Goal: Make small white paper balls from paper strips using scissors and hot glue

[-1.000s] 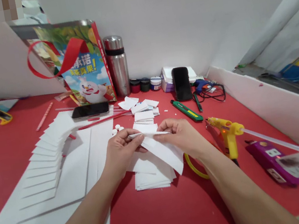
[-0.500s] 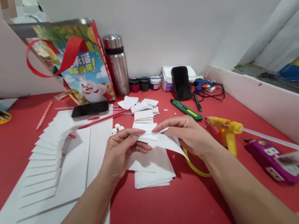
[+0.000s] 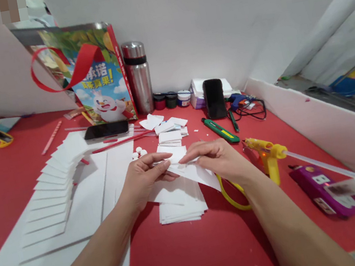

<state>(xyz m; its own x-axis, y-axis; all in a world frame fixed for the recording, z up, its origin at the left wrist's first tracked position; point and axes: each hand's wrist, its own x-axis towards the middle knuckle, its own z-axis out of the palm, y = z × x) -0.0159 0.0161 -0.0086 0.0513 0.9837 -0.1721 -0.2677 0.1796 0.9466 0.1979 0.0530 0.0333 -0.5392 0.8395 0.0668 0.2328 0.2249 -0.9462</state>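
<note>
A white sheet of paper (image 3: 204,176) is held up between my two hands, above the red table. My left hand (image 3: 147,175) pinches its left end between thumb and fingers. At the upper edge, my right hand (image 3: 218,158) is closed on the paper, with the index finger pressed along it. Under my hands lies a stack of white paper pieces (image 3: 182,210). Smaller folded white pieces (image 3: 169,137) are piled just beyond, with several small white balls (image 3: 139,152) at their left. The paper hides part of the stack.
A stepped white paper model (image 3: 51,196) stands on white board at left. To the right are a yellow glue gun (image 3: 267,154), a purple power strip (image 3: 327,191), a green cutter (image 3: 220,130) and a yellow ring handle (image 3: 236,205). A steel flask (image 3: 139,80) and phone (image 3: 106,130) sit behind.
My right fingers have shifted slightly along the paper's upper edge, and the sheet now tilts more towards me. The left hand stays nearly where it was.
</note>
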